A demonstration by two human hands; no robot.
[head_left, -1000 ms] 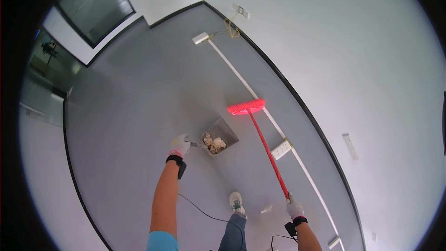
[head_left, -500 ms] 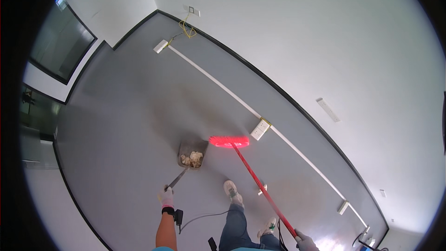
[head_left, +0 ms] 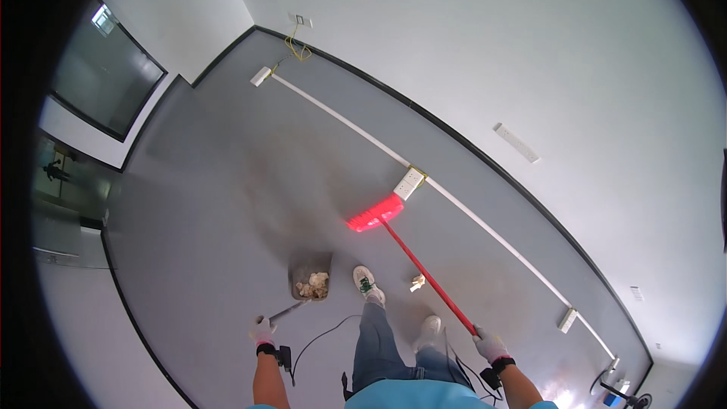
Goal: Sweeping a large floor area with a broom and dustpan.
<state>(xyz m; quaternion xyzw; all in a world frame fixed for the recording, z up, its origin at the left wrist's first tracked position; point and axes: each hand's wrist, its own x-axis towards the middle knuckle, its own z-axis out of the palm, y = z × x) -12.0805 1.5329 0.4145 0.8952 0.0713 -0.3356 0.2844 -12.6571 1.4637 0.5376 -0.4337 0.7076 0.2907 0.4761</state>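
My gloved left hand [head_left: 263, 329] is wrapped round the handle of a grey dustpan [head_left: 310, 263], which lies on the floor at left of my feet. Crumpled pale paper scraps [head_left: 313, 286] sit inside the pan. In my gloved right hand [head_left: 491, 344] is the red pole of a broom [head_left: 376, 213]. Its bright red bristle head is tilted, one end close to a white floor socket box. A small crumpled scrap [head_left: 417, 282] lies on the floor, just left of the broom pole and ahead of my right shoe.
A white cable cover [head_left: 341, 122] runs diagonally across the grey floor, with socket boxes [head_left: 409, 182] along it. Yellow cable [head_left: 298, 48] hangs by the far wall. Black cords trail from my wrists. A wheeled stand base [head_left: 621, 392] is at lower right.
The broom head has turned and its right end has moved up toward the socket box. My right hand has come further into view. My feet have shifted forward relative to the dustpan.
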